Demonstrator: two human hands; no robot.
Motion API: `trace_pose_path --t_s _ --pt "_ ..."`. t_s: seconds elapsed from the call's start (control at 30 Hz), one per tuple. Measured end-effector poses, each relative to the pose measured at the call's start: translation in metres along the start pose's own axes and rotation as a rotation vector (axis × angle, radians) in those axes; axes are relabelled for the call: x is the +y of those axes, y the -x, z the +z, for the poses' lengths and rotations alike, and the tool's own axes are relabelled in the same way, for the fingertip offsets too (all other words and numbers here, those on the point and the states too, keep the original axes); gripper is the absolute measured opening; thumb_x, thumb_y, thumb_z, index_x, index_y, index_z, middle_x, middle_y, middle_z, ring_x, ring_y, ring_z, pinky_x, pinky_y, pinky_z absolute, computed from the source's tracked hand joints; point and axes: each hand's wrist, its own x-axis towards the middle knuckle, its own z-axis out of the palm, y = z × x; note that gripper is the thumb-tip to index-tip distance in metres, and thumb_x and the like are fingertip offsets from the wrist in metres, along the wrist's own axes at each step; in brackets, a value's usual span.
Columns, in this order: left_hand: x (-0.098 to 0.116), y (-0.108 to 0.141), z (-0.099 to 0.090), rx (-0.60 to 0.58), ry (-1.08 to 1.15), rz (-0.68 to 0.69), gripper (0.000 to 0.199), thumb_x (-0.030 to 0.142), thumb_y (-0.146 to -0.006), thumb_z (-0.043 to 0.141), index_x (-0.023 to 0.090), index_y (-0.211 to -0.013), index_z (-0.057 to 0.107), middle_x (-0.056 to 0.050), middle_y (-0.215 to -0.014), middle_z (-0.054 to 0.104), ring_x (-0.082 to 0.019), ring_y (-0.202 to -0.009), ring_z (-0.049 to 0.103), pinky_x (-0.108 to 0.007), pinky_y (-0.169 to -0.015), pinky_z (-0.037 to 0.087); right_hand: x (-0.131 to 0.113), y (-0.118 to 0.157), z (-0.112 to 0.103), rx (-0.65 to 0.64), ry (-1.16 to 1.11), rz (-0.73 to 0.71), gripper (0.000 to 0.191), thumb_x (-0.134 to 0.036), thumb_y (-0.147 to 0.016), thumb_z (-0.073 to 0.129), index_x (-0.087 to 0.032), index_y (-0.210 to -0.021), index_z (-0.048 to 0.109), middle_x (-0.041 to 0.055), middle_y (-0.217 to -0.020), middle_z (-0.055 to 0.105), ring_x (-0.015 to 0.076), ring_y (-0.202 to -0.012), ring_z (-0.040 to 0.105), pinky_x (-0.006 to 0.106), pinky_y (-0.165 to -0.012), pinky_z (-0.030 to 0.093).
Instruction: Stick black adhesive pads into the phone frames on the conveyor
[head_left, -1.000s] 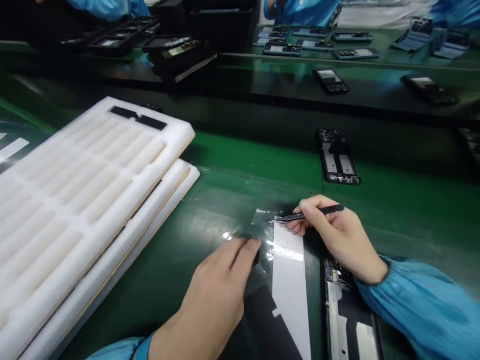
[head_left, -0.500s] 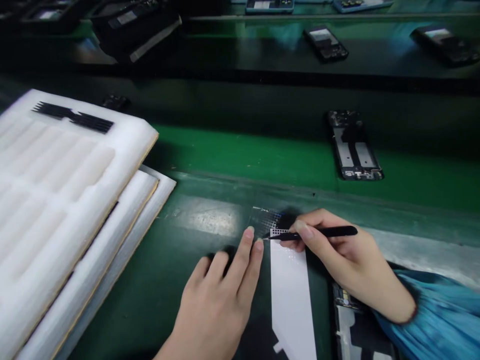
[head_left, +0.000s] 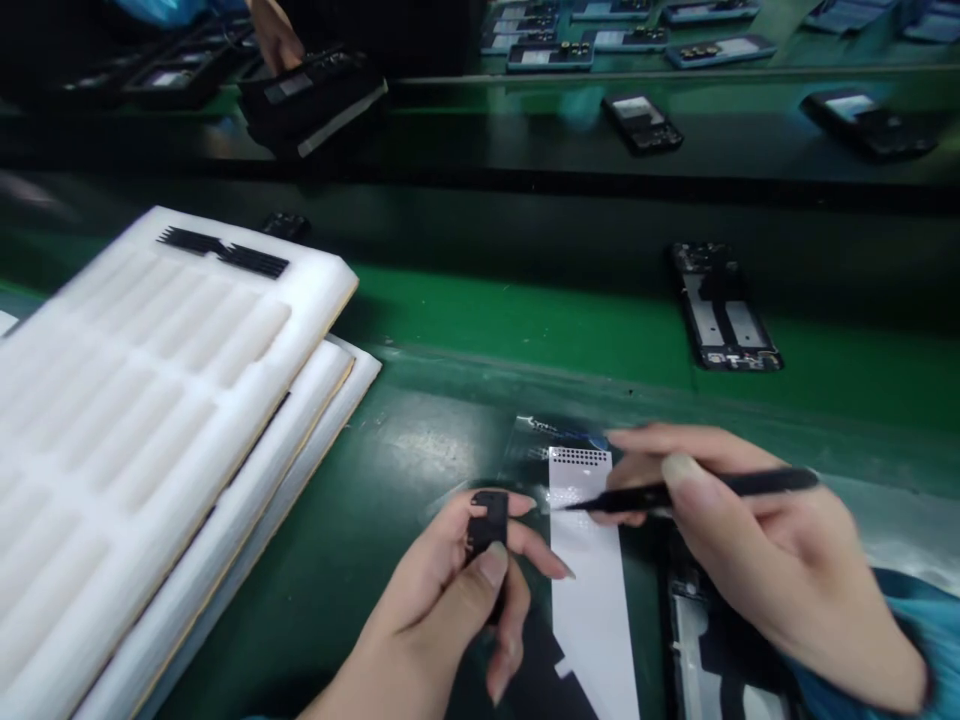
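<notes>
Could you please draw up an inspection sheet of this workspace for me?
Surface: smooth dark green worktop, with a patch of glare.
Work items: small black block-shaped part; slim black pointed tweezers; flat white strip with black dots across its far end.
Clutter: stacked white foam trays at left; black-and-silver phone frame beside the strip, partly hidden.
Hands: left hand grips the black part; right hand holds the tweezers, tip over the strip, contact unclear.
Cables: nothing seen.
Surroundings: another black-and-silver phone frame beyond the hands; another person's hand at upper left.
</notes>
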Motion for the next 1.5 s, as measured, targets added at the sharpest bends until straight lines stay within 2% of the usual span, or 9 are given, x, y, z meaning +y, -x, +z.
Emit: trace_pose_path --t_s 0.07,0.17,0.4,0.57,0.77,0.9,1.1,1.33,1.5 --pt "0.001 0.001 0.002 -0.076 0.067 -0.027 0.023 0.032 -0.101 0.049 0.021 -0.122 0.054 -0.001 -0.084 0.065 -0.005 -0.05 0.046 -0.018 -0.047 0.038 -0.009 0.009 0.001 -0.019 0.019 -0.021 0.022 -0.035 -0.102 0.055 -0.039 -0.115 0.072 -0.0034 -0.103 0.079 0.0142 -0.089 0.078 0.016 -0.075 0.063" --pt "-0.001 0.003 0.002 -0.139 0.096 -0.05 0.027 0.034 -0.103 0.047 0.02 -0.125 0.055 0.003 -0.066 0.057 -0.007 -0.051 0.047 -0.018 -0.05 0.039 -0.015 0.017 0.005 -0.085 0.058 -0.023 0.022 -0.034 -0.102 0.055 -0.04 -0.117 0.07 -0.0052 -0.108 0.079 0.014 -0.097 0.077 0.015 -0.081 0.061" --pt "-0.003 0.006 0.005 -0.178 0.131 -0.047 0.029 0.035 -0.102 0.05 0.016 -0.122 0.06 0.0 -0.066 0.059 -0.01 -0.056 0.052 -0.02 -0.054 0.042 -0.013 0.017 0.011 -0.098 0.044 -0.024 0.021 -0.033 -0.103 0.054 -0.042 -0.117 0.067 -0.0077 -0.101 0.079 0.0103 -0.094 0.076 0.011 -0.083 0.059" --pt "-0.002 0.003 0.001 -0.29 0.094 -0.036 0.035 0.042 -0.101 0.049 0.012 -0.112 0.065 -0.002 -0.067 0.057 -0.009 -0.056 0.051 -0.021 -0.055 0.044 -0.015 0.019 0.013 -0.073 0.058 -0.019 0.019 -0.035 -0.101 0.056 -0.042 -0.113 0.07 -0.0067 -0.099 0.079 0.0126 -0.089 0.077 0.016 -0.079 0.062" --pt "-0.001 0.009 0.005 -0.209 0.098 -0.063 0.028 0.036 -0.102 0.05 0.013 -0.112 0.063 -0.002 -0.07 0.059 -0.009 -0.057 0.051 -0.022 -0.057 0.043 -0.013 0.022 0.016 -0.051 0.034 -0.028 0.018 -0.039 -0.101 0.057 -0.041 -0.111 0.071 -0.0071 -0.096 0.08 0.012 -0.088 0.077 0.014 -0.079 0.061" --pt "-0.003 0.008 0.007 -0.18 0.117 -0.044 0.029 0.036 -0.102 0.05 0.014 -0.118 0.061 -0.001 -0.069 0.059 -0.01 -0.057 0.051 -0.023 -0.057 0.043 -0.012 0.024 0.019 -0.019 -0.025 -0.005 0.019 -0.04 -0.101 0.056 -0.042 -0.109 0.072 -0.006 -0.096 0.08 0.0154 -0.088 0.078 0.019 -0.079 0.064" --pt "-0.005 0.006 0.007 -0.211 0.086 -0.009 0.033 0.039 -0.102 0.048 0.012 -0.108 0.066 -0.001 -0.064 0.057 -0.009 -0.055 0.05 -0.022 -0.055 0.042 -0.008 0.026 0.018 -0.048 -0.032 0.002 0.02 -0.04 -0.101 0.056 -0.045 -0.112 0.072 -0.0053 -0.1 0.08 0.0197 -0.091 0.078 0.026 -0.078 0.066" --pt "-0.002 0.007 0.007 -0.163 0.121 -0.078 0.037 0.041 -0.102 0.047 0.016 -0.121 0.064 -0.003 -0.074 0.059 -0.01 -0.058 0.052 -0.023 -0.054 0.042 -0.006 0.027 0.015 -0.102 -0.001 -0.068 0.026 -0.035 -0.1 0.055 -0.046 -0.119 0.07 -0.0038 -0.104 0.08 0.0228 -0.097 0.077 0.03 -0.079 0.066" --pt "-0.003 0.003 0.002 -0.201 0.106 -0.082 0.039 0.042 -0.101 0.045 0.014 -0.117 0.067 -0.002 -0.068 0.055 -0.011 -0.057 0.051 -0.023 -0.053 0.042 -0.003 0.021 0.001 -0.126 0.066 -0.108 0.025 -0.03 -0.099 0.057 -0.042 -0.117 0.068 -0.0015 -0.101 0.079 0.0227 -0.088 0.078 0.029 -0.07 0.066"
